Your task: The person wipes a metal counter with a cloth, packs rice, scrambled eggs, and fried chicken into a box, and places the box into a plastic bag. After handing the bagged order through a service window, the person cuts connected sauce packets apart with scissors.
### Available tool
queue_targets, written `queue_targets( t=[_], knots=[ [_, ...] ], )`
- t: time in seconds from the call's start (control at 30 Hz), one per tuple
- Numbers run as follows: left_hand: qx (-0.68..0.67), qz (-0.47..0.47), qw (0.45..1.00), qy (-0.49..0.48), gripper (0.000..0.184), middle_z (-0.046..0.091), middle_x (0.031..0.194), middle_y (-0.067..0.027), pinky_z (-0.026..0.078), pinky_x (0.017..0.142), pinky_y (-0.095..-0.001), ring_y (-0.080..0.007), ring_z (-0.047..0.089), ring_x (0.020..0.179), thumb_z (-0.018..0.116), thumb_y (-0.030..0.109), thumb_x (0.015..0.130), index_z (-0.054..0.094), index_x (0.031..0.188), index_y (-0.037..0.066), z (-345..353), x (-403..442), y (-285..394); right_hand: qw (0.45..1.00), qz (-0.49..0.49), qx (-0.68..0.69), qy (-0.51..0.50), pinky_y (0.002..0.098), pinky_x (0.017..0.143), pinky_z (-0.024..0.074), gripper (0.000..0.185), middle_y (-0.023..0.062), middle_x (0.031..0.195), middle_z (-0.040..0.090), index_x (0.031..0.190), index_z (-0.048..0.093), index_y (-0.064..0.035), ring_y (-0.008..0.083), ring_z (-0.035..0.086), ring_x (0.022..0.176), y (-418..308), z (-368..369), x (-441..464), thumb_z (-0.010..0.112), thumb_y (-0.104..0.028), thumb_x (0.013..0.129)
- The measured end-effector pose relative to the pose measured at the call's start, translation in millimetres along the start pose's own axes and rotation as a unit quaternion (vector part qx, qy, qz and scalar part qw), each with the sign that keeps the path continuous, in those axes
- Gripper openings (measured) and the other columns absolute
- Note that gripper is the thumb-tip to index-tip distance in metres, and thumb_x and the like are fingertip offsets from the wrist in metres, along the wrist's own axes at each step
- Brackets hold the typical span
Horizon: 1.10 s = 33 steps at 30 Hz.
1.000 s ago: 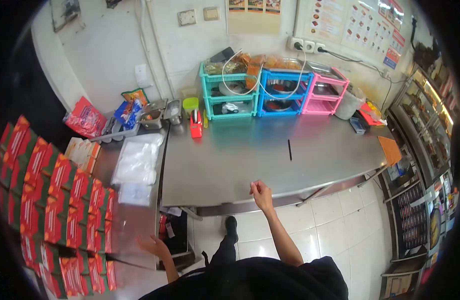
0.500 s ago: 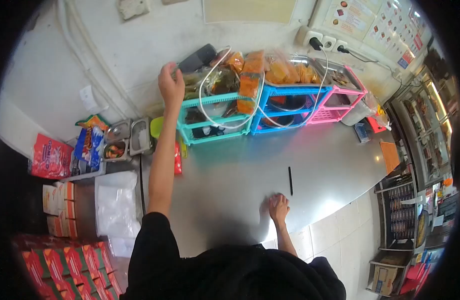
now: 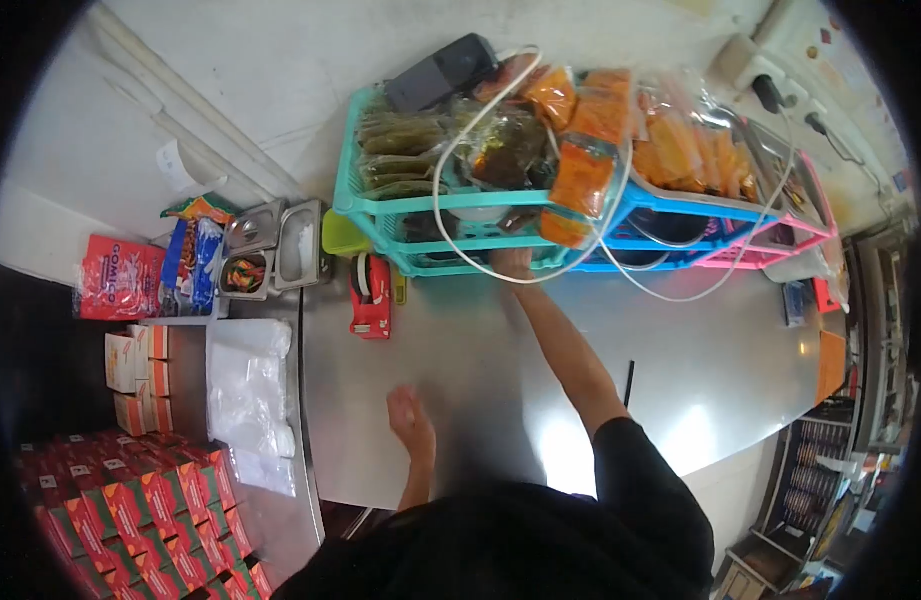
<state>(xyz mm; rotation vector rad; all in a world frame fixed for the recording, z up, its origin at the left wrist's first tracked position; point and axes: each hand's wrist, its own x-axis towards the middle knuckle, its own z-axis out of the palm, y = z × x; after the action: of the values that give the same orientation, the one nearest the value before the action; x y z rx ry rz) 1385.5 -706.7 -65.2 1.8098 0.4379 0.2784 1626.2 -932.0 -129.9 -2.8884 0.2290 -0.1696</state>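
The right hand (image 3: 510,262), half a second earlier low over the table (image 3: 350,400) beside the black pen (image 3: 630,380), had gone forward to the lower front opening of the teal rack (image 3: 380,208). The left hand (image 3: 411,420), which had been up at the rack's left end near the dark device (image 3: 442,72), had come back over the table's near part. The view had shifted too, and the rack filled more of it.

The right hand's fingers were hidden inside the rack, so the state of that grip could not be told; the left one was blurred, its fingers too smeared to call spread or pressed together.

A white cable (image 3: 437,185) hung in a loop before the rack's front, its bottom passing close to the right wrist; whether it touched was unclear. Flat packets and orange bags (image 3: 583,178) filled the top tier. A red tape dispenser (image 3: 370,305) and a green container (image 3: 345,233) stood by the left end.

The teal rack stood against the wall at the back of the table, open side facing the person, long axis running left to right, in a row with the blue rack (image 3: 648,200) and pink rack (image 3: 822,200).
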Motion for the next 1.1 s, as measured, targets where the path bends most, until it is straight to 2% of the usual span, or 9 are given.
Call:
queue_targets(
  t=[0.23,0.37,0.5,0.57,0.73,0.83,0.97,1.07,1.1],
  knots=[
    [0.046,-0.054,0.997,0.037,0.019,0.054,0.092,-0.0062,0.041,0.074,-0.0256,-0.0139,0.052,0.082,0.050,0.014,0.087,0.050,0.100,0.000,-35.1,-4.6,-14.2,0.989,-0.097,0.113,0.016,0.0407,0.069,0.0469,0.027,0.0127,0.082,0.063,0.085,0.062,-0.0063,0.0313,0.059,0.078,-16.7,-31.9,10.5,0.064,-0.027,0.069],
    [0.013,0.087,0.994,0.060,0.017,0.054,0.093,-0.0082,0.041,0.077,-0.0280,-0.0155,0.052,0.085,0.049,0.010,0.087,0.051,0.099,-0.002,-12.8,47.7,21.2,0.986,-0.058,0.153,0.027,0.0406,0.068,0.0470,0.029,0.0124,0.082,0.063,0.084,0.062,-0.0069,0.0311,0.060,0.077,-34.2,-58.8,-6.2,0.065,-0.030,0.067],
    [-0.094,0.242,0.962,0.081,0.014,0.054,0.096,-0.0116,0.041,0.080,-0.0300,-0.0193,0.052,0.090,0.049,0.004,0.086,0.052,0.097,-0.003,20.0,127.3,128.7,0.976,0.093,0.181,-0.073,0.0409,0.065,0.0467,0.031,0.0119,0.079,0.063,0.078,0.063,-0.0076,0.0314,0.060,0.074,-45.2,-84.3,-84.3,0.065,-0.036,0.065],
    [-0.073,0.360,0.930,0.023,0.017,0.056,0.095,-0.0112,0.041,0.081,-0.0305,-0.0195,0.053,0.091,0.052,0.003,0.082,0.052,0.098,-0.002,34.6,168.8,193.3,0.956,0.175,0.164,-0.168,0.0410,0.064,0.0463,0.033,0.0116,0.075,0.062,0.072,0.063,-0.0074,0.0317,0.060,0.072,-44.4,-89.9,-127.2,0.065,-0.040,0.064],
    [0.082,0.587,0.793,-0.142,0.045,0.052,0.108,-0.0163,0.040,0.086,-0.0396,-0.0320,0.049,0.100,0.066,0.015,0.070,0.049,0.108,0.001,129.3,262.4,291.8,0.944,0.237,0.166,-0.156,0.0385,0.061,0.0469,0.033,0.0112,0.068,0.062,0.074,0.063,-0.0072,0.0296,0.061,0.068,-12.3,-87.4,-225.5,0.064,-0.039,0.065],
    [0.231,0.559,0.771,-0.198,0.061,0.051,0.108,-0.0162,0.041,0.085,-0.0405,-0.0320,0.049,0.102,0.074,0.024,0.061,0.047,0.111,0.001,173.3,286.9,302.4,0.940,0.266,0.146,-0.156,0.0376,0.061,0.0474,0.033,0.0105,0.068,0.062,0.074,0.064,-0.0069,0.0288,0.061,0.068,10.4,-83.3,-256.5,0.065,-0.039,0.064],
    [0.181,0.594,0.761,-0.191,0.063,0.055,0.098,-0.0150,0.043,0.081,-0.0387,-0.0320,0.053,0.093,0.077,0.030,0.057,0.052,0.106,0.000,169.7,285.6,316.2,0.929,0.296,0.175,-0.136,0.0372,0.061,0.0478,0.034,0.0101,0.068,0.063,0.073,0.064,-0.0063,0.0283,0.061,0.067,23.8,-101.0,-274.2,0.065,-0.039,0.064],
    [0.112,0.518,0.837,-0.137,0.060,0.058,0.093,-0.0152,0.045,0.077,-0.0356,-0.0287,0.057,0.086,0.077,0.032,0.058,0.054,0.101,-0.002,136.9,267.3,342.0,0.929,0.293,0.181,-0.133,0.0374,0.062,0.0479,0.033,0.0103,0.068,0.062,0.073,0.064,-0.0063,0.0282,0.061,0.067,31.2,-104.0,-280.6,0.065,-0.038,0.064],
    [0.079,0.477,0.862,-0.152,0.059,0.060,0.093,-0.0160,0.045,0.075,-0.0302,-0.0207,0.058,0.085,0.078,0.032,0.060,0.054,0.099,-0.005,123.3,267.2,351.0,0.931,0.289,0.180,-0.132,0.0375,0.062,0.0480,0.033,0.0105,0.068,0.062,0.074,0.064,-0.0064,0.0282,0.062,0.067,34.2,-103.5,-282.6,0.065,-0.038,0.064]
  ],
)
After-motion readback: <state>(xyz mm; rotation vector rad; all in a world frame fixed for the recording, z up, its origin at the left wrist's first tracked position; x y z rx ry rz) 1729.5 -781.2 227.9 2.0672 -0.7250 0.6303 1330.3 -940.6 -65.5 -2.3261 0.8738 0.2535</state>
